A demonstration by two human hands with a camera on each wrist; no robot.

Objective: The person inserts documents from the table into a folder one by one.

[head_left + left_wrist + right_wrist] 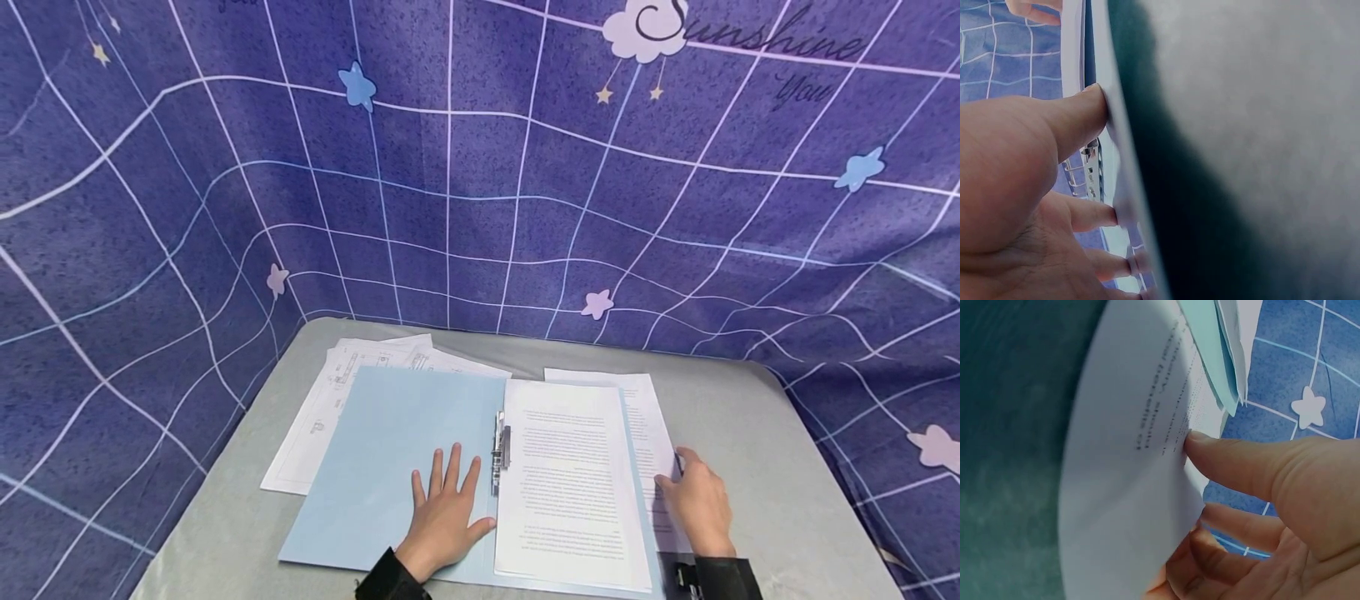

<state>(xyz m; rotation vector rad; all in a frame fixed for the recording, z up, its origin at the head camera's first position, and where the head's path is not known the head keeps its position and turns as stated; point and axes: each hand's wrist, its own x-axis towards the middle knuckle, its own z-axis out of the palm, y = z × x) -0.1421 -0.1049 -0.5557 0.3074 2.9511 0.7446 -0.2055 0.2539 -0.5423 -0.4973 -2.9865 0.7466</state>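
A light blue folder (420, 417) lies spread on the table, with a metal clip (500, 454) along its spine and a stack of white printed pages (570, 492) on its right side. Flat on the left cover rests my left hand (442, 525), fingers spread and thumb pointing toward the spine; the left wrist view shows its thumb (1079, 119) touching the surface. At the right, my right hand (701, 504) holds the edge of a printed sheet (648, 442) partly covered by the folder. In the right wrist view its thumb (1229, 459) presses the sheet's face, with other fingers curled at and behind the edge.
Several sheets with line drawings (307, 433) stick out from under the folder's left side. A grey cloth covers the table (787, 500). Purple curtain fabric (480, 208) with a grid and stars hangs behind the table and along its sides.
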